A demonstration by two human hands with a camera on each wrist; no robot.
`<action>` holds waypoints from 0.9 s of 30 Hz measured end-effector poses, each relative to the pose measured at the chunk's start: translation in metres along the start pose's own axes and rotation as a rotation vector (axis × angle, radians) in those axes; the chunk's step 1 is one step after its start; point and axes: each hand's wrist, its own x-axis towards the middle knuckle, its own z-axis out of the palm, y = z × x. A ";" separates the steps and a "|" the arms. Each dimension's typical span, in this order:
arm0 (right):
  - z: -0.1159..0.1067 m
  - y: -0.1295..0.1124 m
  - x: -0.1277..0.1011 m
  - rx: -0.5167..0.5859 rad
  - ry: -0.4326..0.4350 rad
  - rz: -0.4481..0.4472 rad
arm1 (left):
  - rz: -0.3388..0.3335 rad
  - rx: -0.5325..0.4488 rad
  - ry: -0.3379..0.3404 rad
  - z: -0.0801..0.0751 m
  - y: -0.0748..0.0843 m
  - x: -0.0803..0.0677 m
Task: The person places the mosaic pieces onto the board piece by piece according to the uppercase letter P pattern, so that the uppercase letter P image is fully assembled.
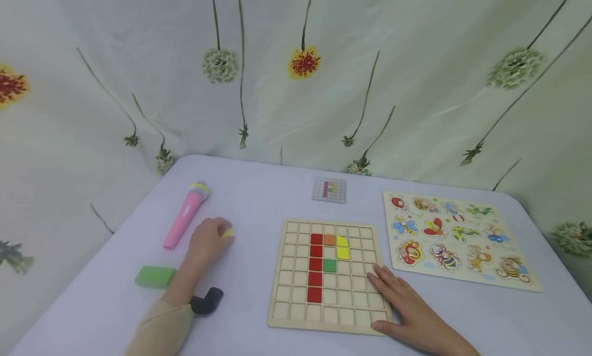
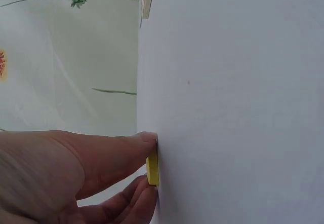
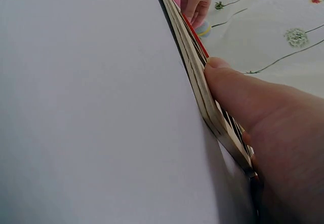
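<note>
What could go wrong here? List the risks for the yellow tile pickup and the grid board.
The left hand pinches the thin yellow tile flat against the table with fingertips only, so it may slip out. The right hand rests only on the grid board corner, so the board could shift and unseat placed tiles.

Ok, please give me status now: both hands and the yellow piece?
Left hand pinches yellow tile on the table. Right hand flat on grid board, steadying it. Nothing lies between tile and board.
</note>
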 end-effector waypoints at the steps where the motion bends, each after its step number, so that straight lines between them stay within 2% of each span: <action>1: 0.000 0.000 0.000 -0.001 0.004 -0.006 | -0.005 -0.013 0.000 0.000 0.001 0.000; 8: -0.001 0.000 0.001 -0.013 0.017 -0.031 | -0.010 -0.074 0.002 0.003 0.001 0.001; 16: -0.002 0.000 0.000 -0.020 0.011 -0.015 | 0.069 -0.133 0.031 0.009 -0.007 0.002; 19: -0.002 -0.001 0.001 -0.023 0.013 -0.019 | 0.074 -0.116 0.038 0.011 -0.010 0.005; 22: -0.003 -0.001 0.001 -0.026 0.019 -0.031 | 0.055 -0.072 0.012 0.014 -0.010 0.009; 27: -0.002 0.000 0.001 -0.023 0.020 -0.036 | 0.026 -0.018 0.001 0.020 -0.002 0.013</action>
